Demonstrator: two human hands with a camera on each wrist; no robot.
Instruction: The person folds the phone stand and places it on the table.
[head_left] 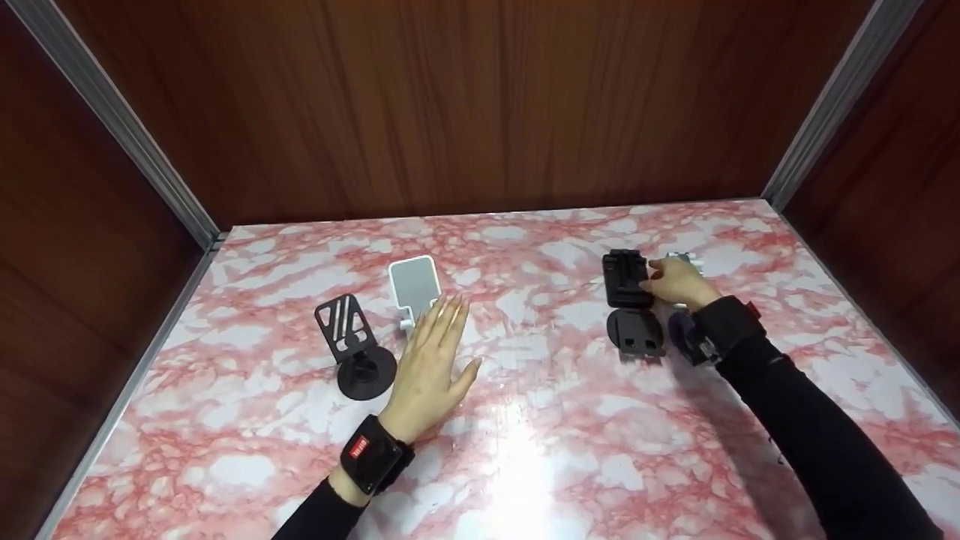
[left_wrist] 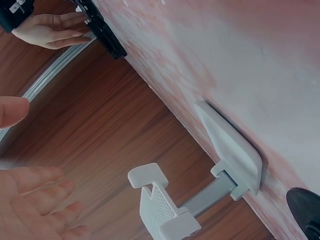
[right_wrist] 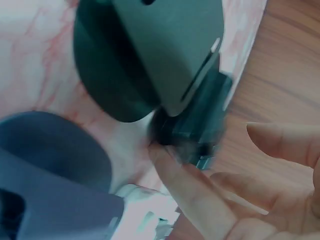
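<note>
here, left fingers released, right fingers loose at black holder, left wrist revealing white base

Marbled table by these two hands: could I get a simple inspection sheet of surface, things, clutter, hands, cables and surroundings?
Surface: red-and-white tabletop, bright glare on its near side.
Job's things: at left, black slotted phone stand and white phone stand; at right, black blocky stand, dark round-based stand, purple-grey stand and white-and-grey stand.
Clutter: nothing seen besides the stands.
Hands: left hand, fingers straight, beside the white phone stand; right hand at the black blocky stand, contact blurred.
Cables: nothing certain; a fleck by the right sleeve is too small to tell.
Surroundings: brown wood-grain panels, grey corner strips.
</note>
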